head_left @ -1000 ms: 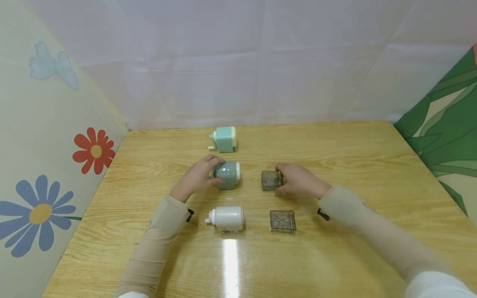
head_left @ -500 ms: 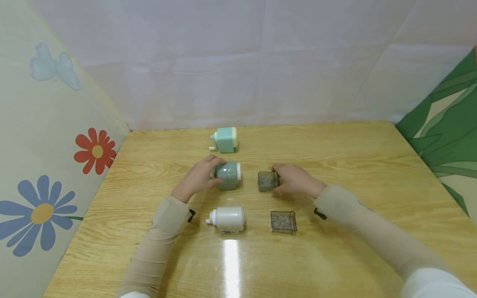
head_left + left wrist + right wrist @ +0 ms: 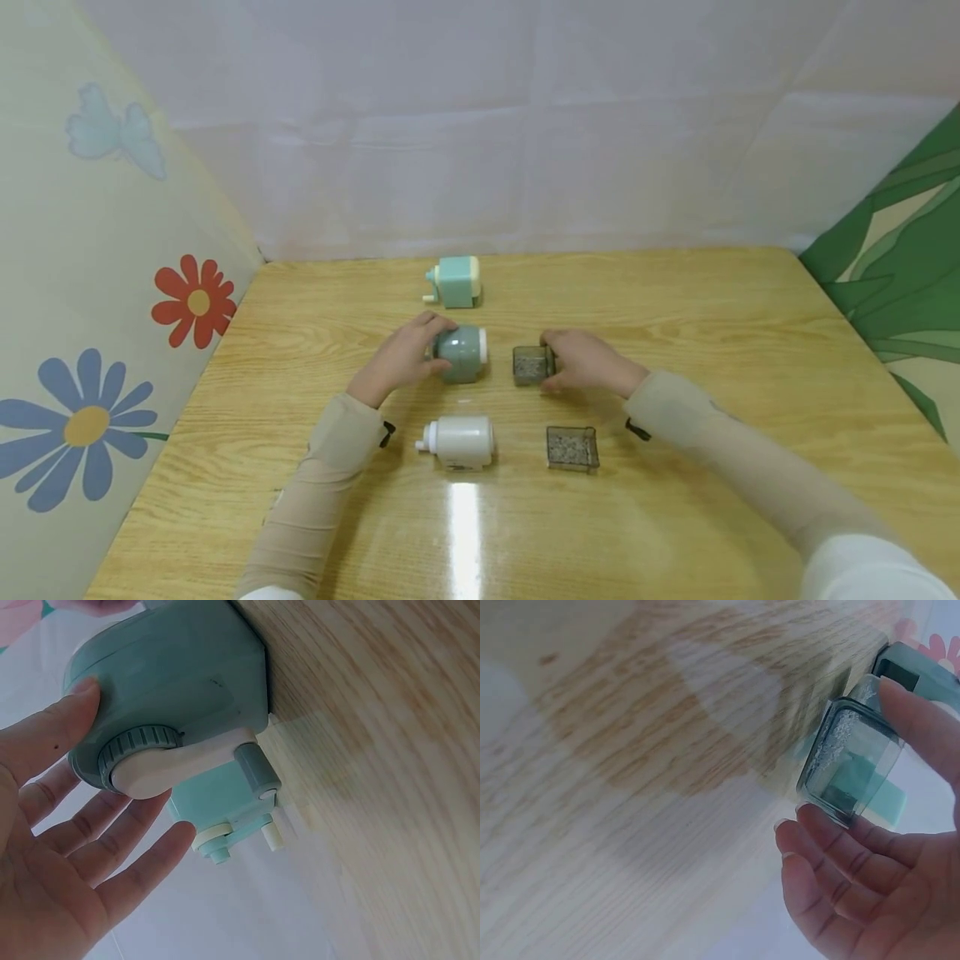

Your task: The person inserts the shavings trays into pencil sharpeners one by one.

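On the wooden table my left hand grips a grey-green crank pencil sharpener from its handle side. In the left wrist view the thumb is on its body, beside the ridged knob and the pale crank. Opposite, my right hand pinches a smoky see-through shavings drawer between thumb and fingers. Grey shavings show inside it. The drawer is in line with the sharpener, a short gap from its white-rimmed end. In the right wrist view, the sharpener's dark slot faces the drawer.
Behind stands a turquoise and cream crank sharpener. Nearer the front, a white sharpener is to the left of a second drawer with shavings. A white cloth backs the table; a flower-painted panel borders the left.
My right hand has moved left with the drawer, narrowing the gap to the grey-green sharpener. My left hand keeps its hold in place.
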The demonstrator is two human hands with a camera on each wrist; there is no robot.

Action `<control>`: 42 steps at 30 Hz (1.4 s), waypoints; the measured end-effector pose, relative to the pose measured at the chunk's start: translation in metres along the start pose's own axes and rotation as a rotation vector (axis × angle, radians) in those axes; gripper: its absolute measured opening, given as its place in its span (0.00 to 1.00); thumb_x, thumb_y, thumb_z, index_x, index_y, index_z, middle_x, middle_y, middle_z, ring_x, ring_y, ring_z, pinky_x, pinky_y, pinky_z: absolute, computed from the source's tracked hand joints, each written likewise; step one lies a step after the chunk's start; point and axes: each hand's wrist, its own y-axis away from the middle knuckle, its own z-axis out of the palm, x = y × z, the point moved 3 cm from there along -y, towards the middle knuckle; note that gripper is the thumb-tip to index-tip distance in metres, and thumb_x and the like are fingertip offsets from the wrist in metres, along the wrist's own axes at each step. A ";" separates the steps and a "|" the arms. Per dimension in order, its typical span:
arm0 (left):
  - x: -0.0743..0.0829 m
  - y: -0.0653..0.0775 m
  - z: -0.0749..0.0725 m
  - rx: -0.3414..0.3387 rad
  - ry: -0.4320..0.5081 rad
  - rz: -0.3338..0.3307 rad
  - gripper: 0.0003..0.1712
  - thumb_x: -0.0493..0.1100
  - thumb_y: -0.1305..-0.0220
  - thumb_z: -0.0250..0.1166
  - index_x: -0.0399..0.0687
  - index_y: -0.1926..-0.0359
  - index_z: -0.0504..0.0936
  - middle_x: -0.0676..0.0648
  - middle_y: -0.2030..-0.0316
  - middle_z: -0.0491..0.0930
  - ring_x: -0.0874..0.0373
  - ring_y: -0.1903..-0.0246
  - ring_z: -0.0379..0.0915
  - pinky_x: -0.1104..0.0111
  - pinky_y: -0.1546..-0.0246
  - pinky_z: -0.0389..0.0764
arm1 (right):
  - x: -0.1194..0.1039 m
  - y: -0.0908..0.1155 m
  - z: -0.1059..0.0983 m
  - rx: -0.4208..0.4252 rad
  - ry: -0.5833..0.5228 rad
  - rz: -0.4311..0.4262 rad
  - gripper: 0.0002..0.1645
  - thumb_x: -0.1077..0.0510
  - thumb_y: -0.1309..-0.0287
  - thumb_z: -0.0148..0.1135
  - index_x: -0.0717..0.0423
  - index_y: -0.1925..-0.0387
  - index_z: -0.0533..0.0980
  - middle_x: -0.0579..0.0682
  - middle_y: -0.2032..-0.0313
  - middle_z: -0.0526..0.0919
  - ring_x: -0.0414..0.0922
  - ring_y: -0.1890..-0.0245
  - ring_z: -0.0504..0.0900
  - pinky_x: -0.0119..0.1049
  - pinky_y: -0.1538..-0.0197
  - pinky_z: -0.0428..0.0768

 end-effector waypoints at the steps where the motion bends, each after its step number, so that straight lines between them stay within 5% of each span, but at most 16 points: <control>1: 0.000 0.000 0.000 0.000 -0.002 0.000 0.30 0.41 0.49 0.69 0.39 0.45 0.71 0.42 0.51 0.72 0.50 0.54 0.71 0.60 0.55 0.76 | -0.001 0.000 0.000 -0.001 -0.003 0.000 0.39 0.48 0.58 0.72 0.70 0.50 0.69 0.62 0.56 0.78 0.54 0.60 0.78 0.46 0.55 0.77; 42: -0.003 0.000 0.002 0.010 0.016 0.001 0.29 0.40 0.49 0.69 0.39 0.46 0.71 0.41 0.50 0.72 0.49 0.54 0.71 0.58 0.53 0.75 | -0.017 -0.022 0.001 -0.013 0.003 -0.011 0.41 0.46 0.60 0.72 0.69 0.50 0.69 0.61 0.57 0.78 0.54 0.60 0.78 0.46 0.54 0.77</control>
